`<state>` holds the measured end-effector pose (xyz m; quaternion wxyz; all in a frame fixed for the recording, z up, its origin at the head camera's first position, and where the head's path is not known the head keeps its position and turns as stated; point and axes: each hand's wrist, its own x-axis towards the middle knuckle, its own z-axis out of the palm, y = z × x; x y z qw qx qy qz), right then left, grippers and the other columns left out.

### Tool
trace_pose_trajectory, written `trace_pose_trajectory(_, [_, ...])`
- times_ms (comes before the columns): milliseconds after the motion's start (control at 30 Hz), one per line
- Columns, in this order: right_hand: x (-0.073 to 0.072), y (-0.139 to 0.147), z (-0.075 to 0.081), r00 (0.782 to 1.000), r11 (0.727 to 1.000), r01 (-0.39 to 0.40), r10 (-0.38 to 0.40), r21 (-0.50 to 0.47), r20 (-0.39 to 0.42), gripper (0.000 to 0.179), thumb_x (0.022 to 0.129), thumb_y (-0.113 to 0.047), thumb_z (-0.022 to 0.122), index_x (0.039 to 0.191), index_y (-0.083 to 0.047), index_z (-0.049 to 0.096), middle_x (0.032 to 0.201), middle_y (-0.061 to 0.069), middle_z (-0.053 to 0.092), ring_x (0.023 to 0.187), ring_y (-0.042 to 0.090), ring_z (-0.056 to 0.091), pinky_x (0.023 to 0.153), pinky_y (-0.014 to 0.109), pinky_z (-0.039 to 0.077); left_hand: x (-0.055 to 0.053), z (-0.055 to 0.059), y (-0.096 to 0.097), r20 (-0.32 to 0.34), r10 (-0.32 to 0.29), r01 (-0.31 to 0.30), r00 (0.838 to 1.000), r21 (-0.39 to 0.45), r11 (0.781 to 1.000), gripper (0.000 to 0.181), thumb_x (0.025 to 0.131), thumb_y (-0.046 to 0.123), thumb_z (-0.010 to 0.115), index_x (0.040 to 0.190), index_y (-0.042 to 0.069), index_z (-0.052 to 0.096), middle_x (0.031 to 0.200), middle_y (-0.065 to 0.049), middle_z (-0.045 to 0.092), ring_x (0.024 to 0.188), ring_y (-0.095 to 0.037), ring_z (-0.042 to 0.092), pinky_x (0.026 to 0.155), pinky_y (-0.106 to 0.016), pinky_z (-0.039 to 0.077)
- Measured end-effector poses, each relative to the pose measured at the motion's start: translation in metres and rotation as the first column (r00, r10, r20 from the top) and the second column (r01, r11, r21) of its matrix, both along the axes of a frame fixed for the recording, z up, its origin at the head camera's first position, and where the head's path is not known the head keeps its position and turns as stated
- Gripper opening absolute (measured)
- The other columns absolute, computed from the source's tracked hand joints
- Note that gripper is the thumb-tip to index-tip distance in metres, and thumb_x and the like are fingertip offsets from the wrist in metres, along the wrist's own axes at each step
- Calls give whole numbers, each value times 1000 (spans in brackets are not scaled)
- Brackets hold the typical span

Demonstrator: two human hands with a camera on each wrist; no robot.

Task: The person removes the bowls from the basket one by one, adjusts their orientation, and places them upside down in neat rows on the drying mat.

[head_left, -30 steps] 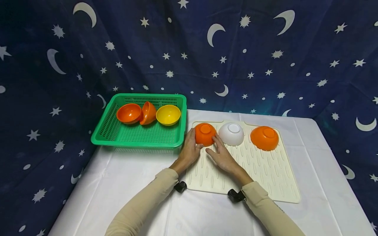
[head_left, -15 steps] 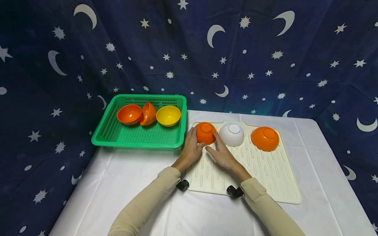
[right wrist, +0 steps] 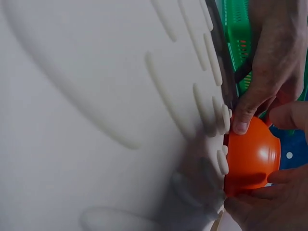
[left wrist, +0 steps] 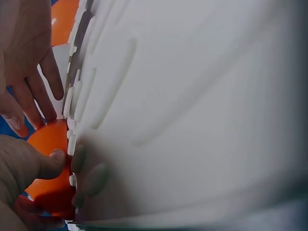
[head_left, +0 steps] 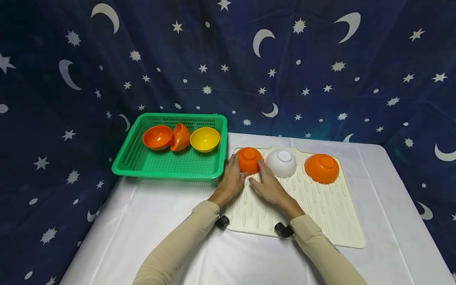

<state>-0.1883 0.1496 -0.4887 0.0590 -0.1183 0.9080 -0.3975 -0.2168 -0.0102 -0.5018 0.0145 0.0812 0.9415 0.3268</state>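
A white-covered worktop [head_left: 156, 221] spreads before you, your beige sleeves [head_left: 181, 241] reaching in over it. Beyond them lies a cream ridged mat [head_left: 299, 209], with an upside-down orange bowl [head_left: 250, 160] at its far left corner. Your left grip [head_left: 231, 178] curls round the bowl's left side; your right grip [head_left: 268, 187] touches its right side with fingers extended. The left wrist view shows what the head view leaves unclear: your left thumb [left wrist: 54, 163] lying against the bowl's wall. Both wrist views blur the mat up close, and some fingertips are hidden or lost in shadow.

Along the mat's far side, you have an inverted white bowl [head_left: 282, 164] just right of the orange one, then a larger inverted orange bowl [head_left: 321, 169]; the left wrist view cuts that one off. The green basket [head_left: 171, 173] at left holds three bowls, one tilted. A starry navy curtain [head_left: 228, 95] hangs behind.
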Motion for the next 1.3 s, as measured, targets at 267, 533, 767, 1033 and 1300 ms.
trace_pose_trajectory(267, [0, 5, 0, 1000, 999, 0, 1, -47, 26, 78, 96, -9, 55, 159, 8, 12, 165, 25, 12, 152, 35, 14, 121, 48, 13, -2, -1, -1, -70, -30, 33, 997, 42, 999, 78, 96, 11, 71, 156, -6, 23, 158, -29, 28, 145, -39, 32, 119, -43, 24])
trace_pose_trajectory(533, [2, 6, 0, 1000, 1000, -13, 13, -26, 15, 81, 94, -10, 56, 158, 9, 10, 165, 26, 10, 152, 35, 13, 121, 48, 13, -2, 1, 1, -63, -40, 38, 997, -39, 999, 77, 97, 13, 70, 155, -8, 23, 157, -30, 30, 144, -40, 34, 119, -43, 24])
trace_pose_trajectory(767, [3, 9, -1, 999, 998, -13, 16, -53, 40, 80, 95, -7, 55, 160, 6, 9, 166, 23, 8, 152, 33, 11, 121, 47, 11, 2, 1, -1, -15, -56, 55, 998, -42, 998, 76, 95, 3, 59, 157, -9, 16, 162, -28, 20, 147, -39, 27, 120, -42, 19])
trace_pose_trajectory(1033, [10, 19, 0, 1000, 996, 19, -18, -85, 12, 68, 100, -13, 55, 159, 1, 24, 161, 21, 29, 149, 34, 23, 119, 52, 18, 26, 5, -9, -56, -105, 104, 993, -25, 994, 76, 91, 2, 57, 154, -15, 18, 160, -31, 22, 149, -39, 22, 120, -41, 18])
trace_pose_trajectory(1300, [30, 21, 2, 998, 995, -49, 47, -82, -32, 67, 101, -14, 57, 160, -6, 27, 161, 18, 32, 148, 33, 29, 118, 53, 23, 58, 18, -10, -187, -226, 204, 956, -129, 971, 72, 93, 13, 61, 150, -18, 29, 156, -32, 32, 146, -42, 29, 117, -51, 26])
